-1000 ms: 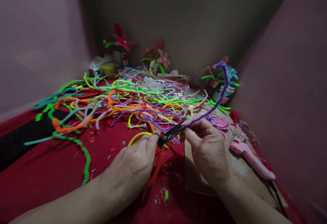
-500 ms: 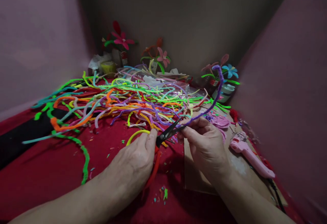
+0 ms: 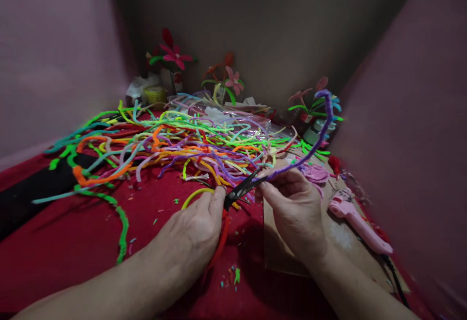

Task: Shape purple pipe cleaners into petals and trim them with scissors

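Note:
My left hand point(image 3: 200, 225) is closed round the red handles of a pair of scissors point(image 3: 239, 193). The black blades point up and right, nearly together, and their tips reach the fingertips of my right hand point(image 3: 294, 208). Between thumb and fingers, that hand pinches a purple pipe cleaner point(image 3: 315, 150), which curves up to the right and hooks over at its top. Its lower end lies at the blades; whether it sits between them I cannot tell. Behind both hands spreads a tangled pile of coloured pipe cleaners point(image 3: 204, 150).
A pink glue gun point(image 3: 359, 222) lies on a brown board point(image 3: 284, 252) at the right. Pipe-cleaner flowers point(image 3: 177, 57) stand at the back, near a yellow tape roll point(image 3: 155, 95). Small clippings dot the red cloth point(image 3: 153, 242). A black object point(image 3: 32, 193) lies at the left.
The scissor blades have come closer together. The upper part of the purple pipe cleaner has swung to the right, now covering part of the blue flower.

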Motion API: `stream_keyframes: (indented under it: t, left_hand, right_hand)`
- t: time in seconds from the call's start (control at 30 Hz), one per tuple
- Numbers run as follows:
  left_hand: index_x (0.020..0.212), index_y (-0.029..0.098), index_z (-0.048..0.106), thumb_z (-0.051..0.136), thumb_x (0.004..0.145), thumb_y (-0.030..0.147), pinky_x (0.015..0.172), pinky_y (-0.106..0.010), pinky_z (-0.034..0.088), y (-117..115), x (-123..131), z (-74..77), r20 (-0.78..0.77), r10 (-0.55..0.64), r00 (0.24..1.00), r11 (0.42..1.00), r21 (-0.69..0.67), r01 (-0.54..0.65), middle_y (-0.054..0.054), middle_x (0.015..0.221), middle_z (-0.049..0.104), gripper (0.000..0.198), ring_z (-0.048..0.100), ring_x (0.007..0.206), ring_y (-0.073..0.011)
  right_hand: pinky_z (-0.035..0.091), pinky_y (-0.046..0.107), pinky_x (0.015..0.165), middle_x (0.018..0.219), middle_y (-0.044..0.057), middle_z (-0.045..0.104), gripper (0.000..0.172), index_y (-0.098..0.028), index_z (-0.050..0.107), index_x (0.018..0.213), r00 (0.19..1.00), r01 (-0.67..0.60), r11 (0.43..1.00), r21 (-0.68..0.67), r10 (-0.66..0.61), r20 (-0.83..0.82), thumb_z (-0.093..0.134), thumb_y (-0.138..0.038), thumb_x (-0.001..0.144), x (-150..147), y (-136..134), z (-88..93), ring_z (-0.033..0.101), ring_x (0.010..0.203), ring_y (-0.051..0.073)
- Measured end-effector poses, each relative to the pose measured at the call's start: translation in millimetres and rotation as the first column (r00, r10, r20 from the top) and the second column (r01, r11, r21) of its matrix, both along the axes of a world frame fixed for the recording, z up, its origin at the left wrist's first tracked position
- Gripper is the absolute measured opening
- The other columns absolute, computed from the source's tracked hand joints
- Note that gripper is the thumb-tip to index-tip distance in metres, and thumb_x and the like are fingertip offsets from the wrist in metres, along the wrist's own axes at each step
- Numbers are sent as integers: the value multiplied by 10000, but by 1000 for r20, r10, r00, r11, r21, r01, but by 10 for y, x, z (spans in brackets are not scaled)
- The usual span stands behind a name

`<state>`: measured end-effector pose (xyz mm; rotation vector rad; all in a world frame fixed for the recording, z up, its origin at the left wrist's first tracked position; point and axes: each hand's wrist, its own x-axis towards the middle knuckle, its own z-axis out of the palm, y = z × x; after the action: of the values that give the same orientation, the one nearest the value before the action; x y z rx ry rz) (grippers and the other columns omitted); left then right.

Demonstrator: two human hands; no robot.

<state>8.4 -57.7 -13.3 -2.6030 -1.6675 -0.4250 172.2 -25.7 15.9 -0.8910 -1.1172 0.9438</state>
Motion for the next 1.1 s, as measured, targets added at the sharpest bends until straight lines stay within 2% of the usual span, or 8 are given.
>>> stream_keyframes:
  t: [0.23,0.43,0.67,0.9,1.1]
  left_hand:
    - [1216,88,454,324,766,-17,660,-384,549,-2,8,21,-37,1,999,1000,-10,-2,-139,971,614,480,638,794,-237]
    - [1192,87,463,299,775,-25,632,-384,553,-2,1,47,-54,-16,998,1000,-20,15,-127,924,612,462,640,758,-235]
    - [1197,80,445,304,777,-17,634,-387,552,-11,-7,48,-79,-31,996,999,-37,28,-128,909,611,454,639,750,-236]
    - [1158,113,456,279,778,-10,620,-317,540,12,-16,97,-133,-68,989,993,-102,54,-105,872,606,437,623,682,-188]
    - [1182,132,422,296,779,23,657,-312,535,25,-53,20,-140,-84,987,993,-99,70,-106,900,614,436,631,733,-189]
  right_hand:
    - [476,213,540,709,-35,637,221,-206,588,779,998,-51,995,88,54,-35,651,-55,630,-6,10,8,572,609,94]
    - [485,226,620,750,-32,624,232,-216,569,809,997,-51,998,28,53,-63,647,-65,650,-11,14,11,579,673,99]
    - [480,203,615,772,-37,625,249,-226,573,834,986,-111,994,23,113,-120,641,-60,661,-9,9,17,581,693,91]
    - [456,204,577,764,-33,630,269,-223,564,871,969,-189,980,-61,176,-173,634,-73,658,2,11,25,567,661,93]
    - [471,220,640,776,-38,633,268,-229,569,847,968,-190,978,-84,173,-179,625,-78,633,-8,19,40,585,702,100]
